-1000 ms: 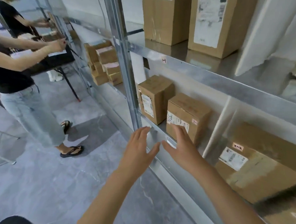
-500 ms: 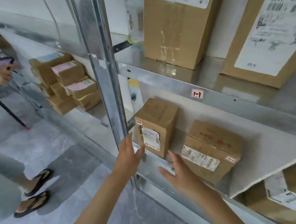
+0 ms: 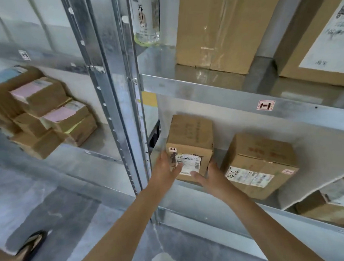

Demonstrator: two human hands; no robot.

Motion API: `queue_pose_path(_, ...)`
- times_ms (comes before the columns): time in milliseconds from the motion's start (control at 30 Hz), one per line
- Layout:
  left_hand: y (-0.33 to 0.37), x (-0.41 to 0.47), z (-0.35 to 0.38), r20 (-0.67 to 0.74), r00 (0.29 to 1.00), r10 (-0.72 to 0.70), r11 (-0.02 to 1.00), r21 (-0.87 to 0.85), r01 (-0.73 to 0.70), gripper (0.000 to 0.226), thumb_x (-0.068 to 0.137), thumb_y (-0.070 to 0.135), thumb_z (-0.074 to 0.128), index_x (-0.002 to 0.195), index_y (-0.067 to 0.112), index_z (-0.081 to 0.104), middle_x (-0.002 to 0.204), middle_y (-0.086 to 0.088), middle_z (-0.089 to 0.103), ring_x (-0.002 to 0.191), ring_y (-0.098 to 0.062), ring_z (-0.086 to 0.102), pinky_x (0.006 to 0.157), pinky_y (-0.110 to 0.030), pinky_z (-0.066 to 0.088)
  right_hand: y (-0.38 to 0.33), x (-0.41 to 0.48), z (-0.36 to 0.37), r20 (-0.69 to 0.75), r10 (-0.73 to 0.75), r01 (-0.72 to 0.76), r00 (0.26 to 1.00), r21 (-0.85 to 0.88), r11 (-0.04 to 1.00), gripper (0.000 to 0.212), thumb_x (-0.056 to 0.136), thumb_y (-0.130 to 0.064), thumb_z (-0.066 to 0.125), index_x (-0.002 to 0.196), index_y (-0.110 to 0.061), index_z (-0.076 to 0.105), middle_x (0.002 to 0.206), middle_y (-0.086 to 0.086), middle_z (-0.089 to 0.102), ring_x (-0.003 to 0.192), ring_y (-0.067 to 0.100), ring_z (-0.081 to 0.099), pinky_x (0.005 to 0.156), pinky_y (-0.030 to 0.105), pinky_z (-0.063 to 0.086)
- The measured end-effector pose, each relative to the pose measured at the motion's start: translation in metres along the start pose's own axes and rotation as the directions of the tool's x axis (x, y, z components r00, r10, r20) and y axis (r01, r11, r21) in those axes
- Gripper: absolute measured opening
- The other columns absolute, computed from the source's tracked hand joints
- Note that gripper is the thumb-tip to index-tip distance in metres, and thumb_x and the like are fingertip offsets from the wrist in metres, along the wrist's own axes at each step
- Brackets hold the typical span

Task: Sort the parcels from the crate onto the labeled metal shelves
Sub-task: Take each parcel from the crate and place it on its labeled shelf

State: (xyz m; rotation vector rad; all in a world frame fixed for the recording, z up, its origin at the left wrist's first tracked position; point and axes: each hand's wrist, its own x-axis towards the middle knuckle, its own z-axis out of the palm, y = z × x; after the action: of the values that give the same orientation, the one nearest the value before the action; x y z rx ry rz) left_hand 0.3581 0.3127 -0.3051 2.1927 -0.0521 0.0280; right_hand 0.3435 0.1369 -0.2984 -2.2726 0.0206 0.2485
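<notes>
Left hand and right hand, fingers straight, touch opposite sides of the parcel on the shelf.

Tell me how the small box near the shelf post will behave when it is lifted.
The small box is square-edged cardboard, so probably stiff and unlikely to roll. It fits between the left hand and right hand, so likely light.

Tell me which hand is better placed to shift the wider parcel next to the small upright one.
Right, probably. The right hand sits in the gap beside the wider parcel; the left hand is across the small upright parcel, by the shelf post.
</notes>
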Motion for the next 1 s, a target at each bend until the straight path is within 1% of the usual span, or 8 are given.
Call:
queue_pose_path(200, -0.008, 0.02, 0.003, 0.036, 0.998, -0.044, 0.999, -0.031, 0.045, 0.047, 0.089, 0.023, 0.066, 0.128, 0.008, 0.045, 0.121, -0.004, 0.062, 0.109, -0.018, 0.061, 0.09, -0.025, 0.048, 0.004, 0.024, 0.011, -0.074, 0.145, -0.147, 0.987, -0.024, 0.989, 0.05, 0.099, -0.031, 0.052, 0.141, -0.006, 0.038, 0.14, 0.016, 0.051, 0.127, 0.032, 0.051, 0.105, 0.035, 0.041)
queue_pose_path(367, -0.007, 0.03, -0.003, 0.084, 0.987, -0.134, 0.99, -0.038, 0.137, 0.038, 0.091, 0.029, 0.064, 0.12, 0.007, 0.051, 0.116, -0.005, 0.064, 0.107, -0.021, 0.06, 0.084, -0.027, 0.046, 0.004, 0.03, 0.015, -0.061, 0.2, -0.198, 0.978, 0.041, 0.979, 0.049, 0.098, -0.041, 0.047, 0.139, -0.015, 0.041, 0.138, 0.011, 0.054, 0.125, 0.032, 0.055, 0.105, 0.044, 0.043)
queue_pose_path(467, -0.011, 0.021, 0.001, 0.074, 0.979, -0.19, 0.979, -0.057, 0.194, 0.045, 0.088, 0.042, 0.063, 0.12, 0.011, 0.054, 0.114, -0.001, 0.065, 0.106, -0.021, 0.061, 0.08, -0.026, 0.045, 0.01, 0.014, 0.017, -0.063, 0.265, -0.252, 0.962, 0.168, 0.953, 0.056, 0.095, -0.048, 0.05, 0.138, -0.012, 0.045, 0.135, 0.01, 0.055, 0.122, 0.029, 0.057, 0.103, 0.041, 0.045)
queue_pose_path(567, -0.014, 0.005, 0.006, 0.099, 0.961, -0.26, 0.965, -0.017, 0.263, 0.038, 0.092, 0.032, 0.061, 0.12, 0.008, 0.053, 0.111, 0.004, 0.057, 0.1, -0.018, 0.057, 0.077, -0.023, 0.041, 0.022, -0.02, 0.02, 0.009, 0.289, -0.287, 0.957, 0.166, 0.943, 0.047, 0.099, -0.033, 0.053, 0.14, -0.011, 0.045, 0.137, 0.004, 0.053, 0.12, 0.019, 0.057, 0.099, 0.031, 0.044)
queue_pose_path(667, -0.024, -0.01, 0.01, 0.123, 0.977, -0.176, 0.984, 0.051, 0.17, 0.025, 0.094, 0.02, 0.056, 0.119, 0.014, 0.058, 0.116, 0.0, 0.061, 0.083, -0.016, 0.062, 0.077, -0.026, 0.053, 0.042, -0.044, 0.002, -0.047, 0.31, -0.299, 0.949, 0.168, 0.94, 0.013, 0.098, -0.019, 0.055, 0.108, -0.014, 0.06, 0.105, -0.006, 0.058, 0.101, 0.015, 0.057, 0.078, 0.023, 0.042)
queue_pose_path(733, -0.027, -0.014, 0.008, 0.099, 0.99, -0.101, 0.992, 0.08, 0.093, 0.025, 0.095, 0.019, 0.054, 0.12, 0.017, 0.057, 0.118, -0.002, 0.061, 0.088, -0.019, 0.065, 0.082, -0.03, 0.055, 0.06, -0.054, -0.02, -0.11, 0.337, -0.317, 0.935, 0.165, 0.934, 0.005, 0.096, -0.012, 0.057, 0.093, -0.013, 0.061, 0.091, -0.005, 0.059, 0.089, 0.013, 0.057, 0.07, 0.021, 0.039)
queue_pose_path(867, -0.008, -0.018, 0.019, 0.204, 0.968, 0.144, 0.979, 0.112, -0.169, 0.023, 0.093, 0.015, 0.056, 0.115, 0.01, 0.06, 0.116, -0.003, 0.062, 0.106, -0.017, 0.058, 0.089, -0.02, 0.043, 0.093, -0.072, -0.057, -0.201, 0.428, -0.408, 0.881, 0.132, 0.903, 0.018, 0.093, -0.009, 0.056, 0.111, -0.008, 0.058, 0.101, 0.004, 0.061, 0.074, 0.009, 0.054, 0.06, 0.022, 0.039)
queue_pose_path(1000, 0.026, -0.02, 0.051, 0.335, 0.899, 0.282, 0.949, 0.043, -0.313, 0.032, 0.093, 0.025, 0.058, 0.122, 0.011, 0.057, 0.119, -0.005, 0.062, 0.109, -0.017, 0.058, 0.087, -0.015, 0.038, 0.11, -0.079, -0.076, -0.46, 0.422, -0.413, 0.781, 0.128, 0.902, 0.02, 0.087, -0.001, 0.054, 0.105, -0.009, 0.053, 0.112, 0.02, 0.059, 0.091, 0.034, 0.059, 0.072, 0.036, 0.049)
